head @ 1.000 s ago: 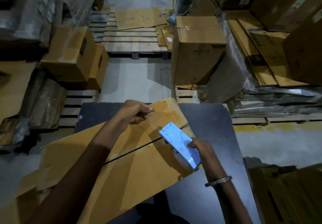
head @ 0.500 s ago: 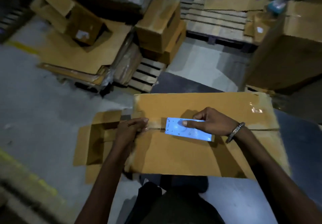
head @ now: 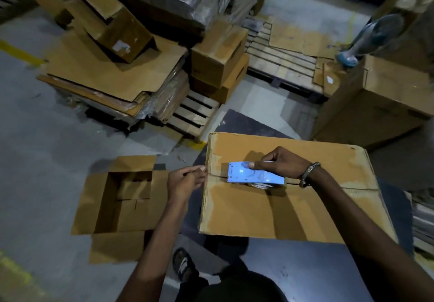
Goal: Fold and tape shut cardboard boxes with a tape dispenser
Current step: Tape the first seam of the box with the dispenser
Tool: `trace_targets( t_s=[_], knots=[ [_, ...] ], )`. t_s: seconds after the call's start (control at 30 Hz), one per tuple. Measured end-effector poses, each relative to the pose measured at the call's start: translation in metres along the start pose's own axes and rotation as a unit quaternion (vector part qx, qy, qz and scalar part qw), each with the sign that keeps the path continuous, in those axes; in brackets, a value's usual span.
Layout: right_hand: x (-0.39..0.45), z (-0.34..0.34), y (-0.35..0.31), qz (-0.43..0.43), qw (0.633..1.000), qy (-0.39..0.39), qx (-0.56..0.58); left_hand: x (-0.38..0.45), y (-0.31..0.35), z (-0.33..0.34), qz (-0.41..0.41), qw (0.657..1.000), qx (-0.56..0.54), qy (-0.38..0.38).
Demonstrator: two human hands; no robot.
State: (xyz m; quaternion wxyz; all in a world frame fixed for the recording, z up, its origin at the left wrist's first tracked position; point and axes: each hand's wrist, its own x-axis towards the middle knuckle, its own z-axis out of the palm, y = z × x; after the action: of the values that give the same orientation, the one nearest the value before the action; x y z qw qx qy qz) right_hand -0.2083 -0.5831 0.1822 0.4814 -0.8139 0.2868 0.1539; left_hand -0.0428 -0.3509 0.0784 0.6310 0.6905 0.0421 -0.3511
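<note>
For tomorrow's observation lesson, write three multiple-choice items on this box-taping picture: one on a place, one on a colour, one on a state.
1. Where does the tape dispenser sit?
A. on the box's centre seam
B. on the floor
C. inside the open box

2. What colour is the dispenser's side plate?
A. red
B. light blue
C. black

3. What state is the box on the floor in?
A. taped shut
B. crushed flat
C. open, flaps spread

Answers: 1 A, the right hand holds it on the seam of the box on the table; 2 B, the plate shows pale blue; 3 C, its inside is visible.

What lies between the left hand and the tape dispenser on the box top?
Head view: between the left hand and the tape dispenser lies only the box top's bare seam stretch near its left edge.
</note>
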Motion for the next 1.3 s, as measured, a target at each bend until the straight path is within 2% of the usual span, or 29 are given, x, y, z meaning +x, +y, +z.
trace_targets(
  t_s=[0.1, 0.23, 0.37, 0.47, 0.6, 0.67, 0.77, 0.87, 1.0, 1.07, 1.2, 1.3],
  knots=[
    [0.009, 0.005, -0.002, 0.021, 1.0, 0.014, -0.019, 0.007, -0.017, -0.001, 0.014, 1.0, -0.009, 0.013],
    [0.019, 0.014, -0.005, 0.047, 0.997, 0.035, -0.044, 0.0, -0.035, 0.012, 0.117, 0.99, 0.021, 0.069],
    [0.026, 0.014, -0.006, 0.062, 0.996, 0.033, -0.056, -0.007, -0.038, 0.02, 0.136, 0.985, 0.026, 0.103],
    [0.03, 0.012, -0.007, 0.056, 0.996, 0.029, -0.06, -0.005, -0.035, 0.026, 0.108, 0.986, 0.041, 0.12],
    [0.032, 0.01, -0.004, 0.046, 0.997, 0.014, -0.063, 0.012, -0.048, 0.016, -0.067, 0.988, 0.02, 0.139],
    [0.034, 0.009, -0.003, 0.035, 0.997, 0.009, -0.064, 0.022, -0.058, 0.006, -0.044, 0.987, 0.069, 0.141],
    [0.037, 0.01, 0.0, 0.028, 0.997, 0.01, -0.065, 0.009, -0.032, 0.006, 0.064, 0.958, 0.226, 0.167],
    [0.04, 0.011, -0.003, 0.025, 0.996, 0.015, -0.089, -0.002, -0.013, 0.028, 0.138, 0.94, 0.275, 0.151],
    [0.045, 0.017, -0.01, 0.012, 0.984, -0.003, -0.18, -0.017, -0.031, 0.051, 0.205, 0.896, 0.33, 0.215],
    [0.047, 0.019, -0.007, 0.001, 0.977, 0.001, -0.213, -0.018, -0.04, 0.055, 0.221, 0.872, 0.369, 0.233],
    [0.046, 0.017, -0.001, -0.014, 0.971, -0.012, -0.24, -0.015, -0.042, 0.063, 0.256, 0.771, 0.526, 0.253],
    [0.036, 0.009, 0.004, -0.018, 0.967, -0.02, -0.252, -0.016, -0.04, 0.063, 0.239, 0.759, 0.562, 0.225]
  ],
)
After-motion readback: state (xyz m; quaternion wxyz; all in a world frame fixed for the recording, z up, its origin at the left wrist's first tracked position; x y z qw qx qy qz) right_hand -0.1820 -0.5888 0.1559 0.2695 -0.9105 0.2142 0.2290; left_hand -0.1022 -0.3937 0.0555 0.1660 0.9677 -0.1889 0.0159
